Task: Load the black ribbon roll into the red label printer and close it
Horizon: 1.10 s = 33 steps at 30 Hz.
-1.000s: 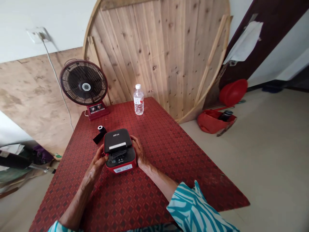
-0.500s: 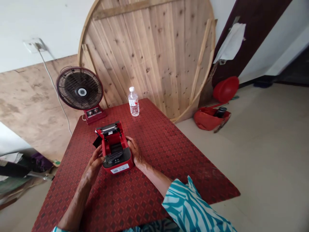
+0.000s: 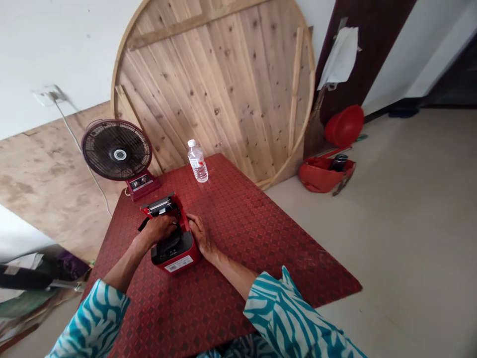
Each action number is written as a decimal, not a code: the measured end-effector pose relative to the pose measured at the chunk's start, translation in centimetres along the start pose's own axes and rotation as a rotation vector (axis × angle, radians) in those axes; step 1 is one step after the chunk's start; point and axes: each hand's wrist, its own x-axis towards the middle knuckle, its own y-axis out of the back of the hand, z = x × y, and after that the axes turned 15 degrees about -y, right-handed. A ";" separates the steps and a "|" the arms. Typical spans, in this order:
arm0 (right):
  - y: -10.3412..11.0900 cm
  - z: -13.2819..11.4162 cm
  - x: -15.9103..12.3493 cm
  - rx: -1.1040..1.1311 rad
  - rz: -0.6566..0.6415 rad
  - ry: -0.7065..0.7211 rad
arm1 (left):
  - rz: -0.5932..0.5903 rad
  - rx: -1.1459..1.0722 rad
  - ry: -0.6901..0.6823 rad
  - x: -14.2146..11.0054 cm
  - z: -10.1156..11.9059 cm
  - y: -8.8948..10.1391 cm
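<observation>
A red and black label printer sits on the red patterned table with its lid raised at the back. My left hand reaches over the open compartment, its fingers bent down inside. The fingertips are hidden, so I cannot make out what they grasp. Against the printer's right wall, my right hand grips the side. Black material shows in the compartment below my left hand. Part of a black strip sticks out behind the printer, beside my left wrist.
On the table, a clear water bottle and a dark red fan stand farther back. A round wooden board leans on the wall. To the right, a red bag and a red basin are on the floor side.
The printer's lid has swung from closed to raised. My left hand has left the printer's left side and moved into its compartment. My right hand stays at the right side.
</observation>
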 end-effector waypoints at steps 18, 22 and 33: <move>0.3 -0.1 -0.2 -0.006 -0.028 -0.016 | 0.495 -0.080 0.181 -7.7 0.5 8.3; 0.5 0.1 -0.2 -0.009 -0.020 -0.037 | 0.591 -0.199 0.328 -9.5 -5.3 8.5; 0.6 0.8 0.0 -0.022 -0.010 -0.039 | 0.455 -0.211 0.340 -9.1 -12.6 2.8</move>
